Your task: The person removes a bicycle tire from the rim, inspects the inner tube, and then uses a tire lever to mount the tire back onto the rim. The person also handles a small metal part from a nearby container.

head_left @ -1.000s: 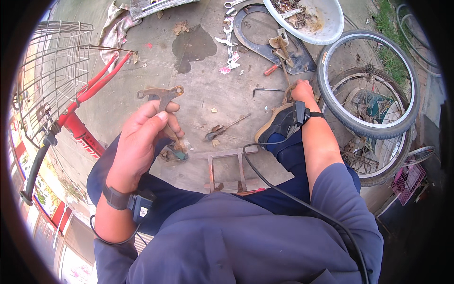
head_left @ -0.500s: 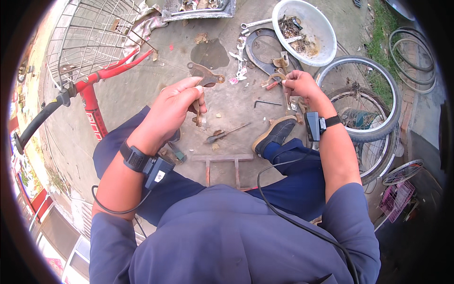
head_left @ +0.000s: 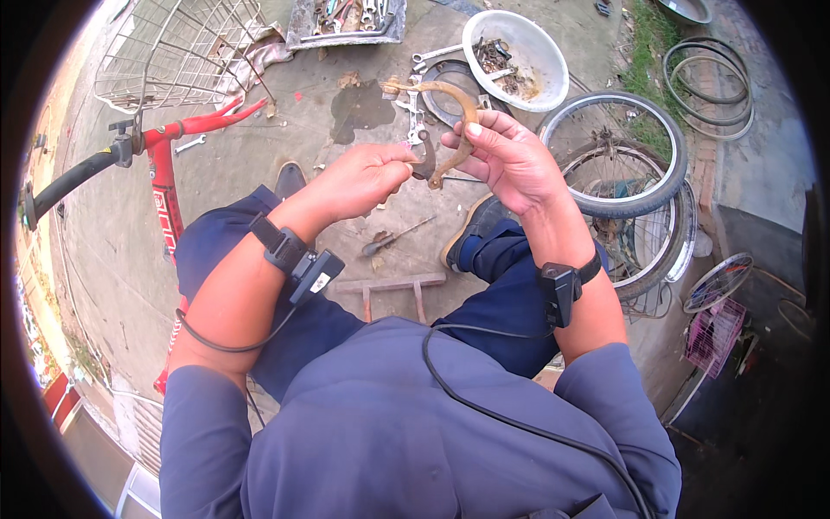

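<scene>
My right hand [head_left: 512, 164] pinches a rusty, C-shaped metal arm [head_left: 468, 102] with thumb and fingers, its curve bulging toward the right. Closed on a smaller, dark, curved metal part [head_left: 426, 154] is my left hand [head_left: 367, 180]; its fingers hide part of it. The two pieces are close together in front of me, near the lower end of the C-shaped arm; I cannot tell whether they touch. Below them on the ground is a screwdriver-like tool [head_left: 398, 236], beside my shoe [head_left: 472, 227].
A red bicycle frame [head_left: 162, 186] with a wire basket [head_left: 177, 65] stands left. A tool tray [head_left: 346, 36] and a white basin [head_left: 558, 73] of small metal parts sit ahead. Bicycle wheels [head_left: 679, 164] lie right. A low wooden stool [head_left: 393, 283] is between my legs.
My right hand has come up off the ground parts toward the middle with the C-shaped arm. My left hand has moved right toward it, and its part is turned differently.
</scene>
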The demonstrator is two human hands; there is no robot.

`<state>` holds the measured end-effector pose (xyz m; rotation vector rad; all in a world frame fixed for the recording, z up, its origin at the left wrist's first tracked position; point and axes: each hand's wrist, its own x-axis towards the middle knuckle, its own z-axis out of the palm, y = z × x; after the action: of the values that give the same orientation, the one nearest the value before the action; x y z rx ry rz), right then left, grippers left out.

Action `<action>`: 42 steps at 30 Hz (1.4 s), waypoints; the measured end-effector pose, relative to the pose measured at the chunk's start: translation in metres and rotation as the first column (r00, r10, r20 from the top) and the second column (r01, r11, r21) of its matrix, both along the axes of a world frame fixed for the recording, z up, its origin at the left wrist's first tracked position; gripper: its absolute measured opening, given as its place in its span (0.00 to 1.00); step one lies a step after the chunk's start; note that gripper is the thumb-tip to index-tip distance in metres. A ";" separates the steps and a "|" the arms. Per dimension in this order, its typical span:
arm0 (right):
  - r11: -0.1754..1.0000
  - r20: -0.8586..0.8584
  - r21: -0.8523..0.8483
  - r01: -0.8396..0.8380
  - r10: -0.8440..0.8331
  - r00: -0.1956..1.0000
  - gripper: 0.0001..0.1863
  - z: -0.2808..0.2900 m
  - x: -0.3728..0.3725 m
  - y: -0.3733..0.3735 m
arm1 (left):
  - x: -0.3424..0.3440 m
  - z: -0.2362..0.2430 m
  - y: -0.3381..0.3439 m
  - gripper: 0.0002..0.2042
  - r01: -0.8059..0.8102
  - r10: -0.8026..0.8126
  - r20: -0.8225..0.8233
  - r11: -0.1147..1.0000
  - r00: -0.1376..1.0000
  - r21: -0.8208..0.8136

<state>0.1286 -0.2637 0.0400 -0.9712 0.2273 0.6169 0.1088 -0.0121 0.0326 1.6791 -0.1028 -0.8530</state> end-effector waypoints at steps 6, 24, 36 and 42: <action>0.999 -0.039 -0.040 0.011 -0.013 0.999 0.11 -0.011 0.002 0.020 | 0.002 -0.001 0.004 0.16 0.037 -0.037 -0.013 0.999 0.999 -0.006; 0.982 -0.064 -0.163 -0.098 0.088 0.994 0.13 -0.012 0.007 0.036 | 0.004 -0.008 0.006 0.14 -0.086 0.080 -0.079 0.993 0.994 -0.080; 0.954 0.045 -0.296 0.054 -0.043 0.998 0.18 -0.008 0.015 0.030 | 0.004 -0.008 0.004 0.16 -0.197 0.184 -0.122 0.975 0.975 -0.102; 0.960 0.122 -0.276 0.053 -0.019 0.992 0.16 0.006 0.019 0.024 | 0.003 -0.005 0.004 0.15 -0.280 0.247 -0.173 0.939 0.953 -0.201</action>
<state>0.1477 -0.2401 0.0456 -1.2697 0.2299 0.4991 0.1120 -0.0078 0.0279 1.3778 0.1219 -0.7280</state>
